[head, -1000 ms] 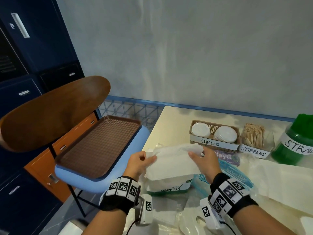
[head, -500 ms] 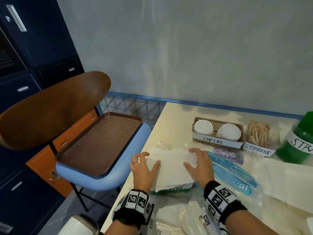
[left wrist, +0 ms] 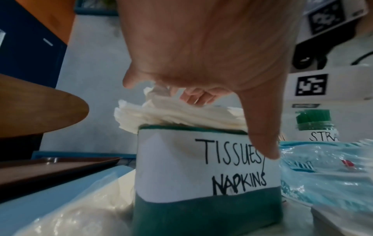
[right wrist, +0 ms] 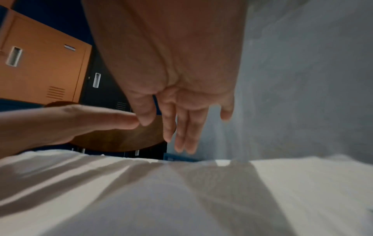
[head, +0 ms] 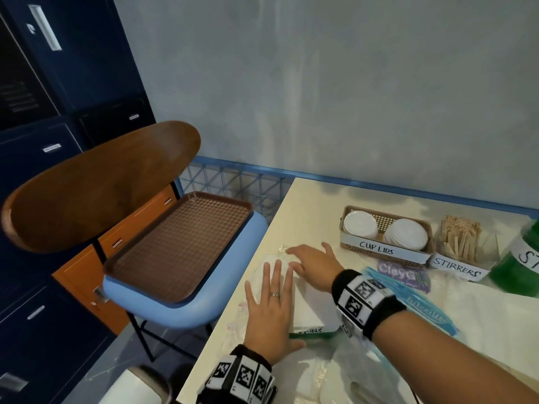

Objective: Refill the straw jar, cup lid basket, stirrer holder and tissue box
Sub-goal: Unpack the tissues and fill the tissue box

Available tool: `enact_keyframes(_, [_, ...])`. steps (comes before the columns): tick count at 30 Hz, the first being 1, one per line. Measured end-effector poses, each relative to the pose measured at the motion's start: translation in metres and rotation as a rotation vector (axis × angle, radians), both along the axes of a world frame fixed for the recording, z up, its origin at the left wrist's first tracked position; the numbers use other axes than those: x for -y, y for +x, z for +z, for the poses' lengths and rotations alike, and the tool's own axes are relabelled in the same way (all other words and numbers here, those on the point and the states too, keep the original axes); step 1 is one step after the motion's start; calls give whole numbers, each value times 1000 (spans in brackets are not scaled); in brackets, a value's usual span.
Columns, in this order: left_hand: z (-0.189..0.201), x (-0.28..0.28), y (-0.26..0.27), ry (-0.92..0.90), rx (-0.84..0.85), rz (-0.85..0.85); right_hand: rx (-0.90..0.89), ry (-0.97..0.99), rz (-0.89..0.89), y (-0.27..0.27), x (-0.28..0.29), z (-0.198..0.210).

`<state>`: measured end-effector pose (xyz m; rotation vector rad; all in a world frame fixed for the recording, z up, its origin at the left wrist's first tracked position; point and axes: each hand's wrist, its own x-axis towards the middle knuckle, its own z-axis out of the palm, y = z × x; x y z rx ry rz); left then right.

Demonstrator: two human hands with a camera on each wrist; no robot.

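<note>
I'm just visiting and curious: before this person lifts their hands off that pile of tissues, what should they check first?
1. Tissues seated in the tissue box: not ok, the stack bulges above the rim.
2. Left hand flat on the stack: ok.
3. Right hand flat on it too: ok.
4. Box upright: ok.
5. Stack level inside: cannot tell.
6. Cup lid basket and stirrer holder already stocked: ok.

The tissue box (head: 313,332) stands at the counter's (head: 303,205) near left edge, tissues (left wrist: 173,115) heaped on top under the left hand (head: 269,313) and right hand (head: 313,265). Behind it to the right stand the cup lid basket (head: 382,250), then the stirrer holder (head: 458,268), then the straw jar (head: 522,266). Left of the counter, a tray (head: 180,246) lies on a chair (head: 163,304)
</note>
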<state>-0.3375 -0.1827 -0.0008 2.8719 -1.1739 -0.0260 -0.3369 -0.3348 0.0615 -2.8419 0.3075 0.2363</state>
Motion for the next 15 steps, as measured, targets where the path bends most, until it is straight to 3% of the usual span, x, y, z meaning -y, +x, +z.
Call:
enact_keyframes(2, [1, 2, 7, -15, -82, 62, -165, -34, 23, 20, 0, -1])
enact_keyframes(5, [6, 1, 17, -91, -245, 195, -275, -17, 61, 40, 0, -10])
enact_keyframes(8, [9, -3, 27, -164, -351, 254, -261, 53, 109, 46, 1, -20])
enact_keyframes(11, [5, -5, 35, -228, -402, 236, -184, 98, 167, 46, 2, -27])
enact_keyframes(15, [1, -4, 47, -259, -465, 172, -208, 55, 240, 43, 2, -28])
